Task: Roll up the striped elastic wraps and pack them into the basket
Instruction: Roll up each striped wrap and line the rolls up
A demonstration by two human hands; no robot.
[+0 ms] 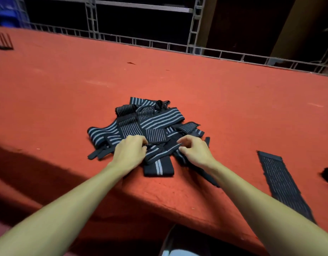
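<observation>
1. Red table (178,80) holds the wraps (155,122), piled near its front edge.
2. My left hand (130,149) grips one strand, probably to tease it free.
3. My right hand (193,151) curls just beside; pinching or not, I cannot tell.
4. No basket shows.

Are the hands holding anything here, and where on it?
The left hand and right hand each pinch striped wraps at the pile's near edge; exact spot hidden.
</observation>
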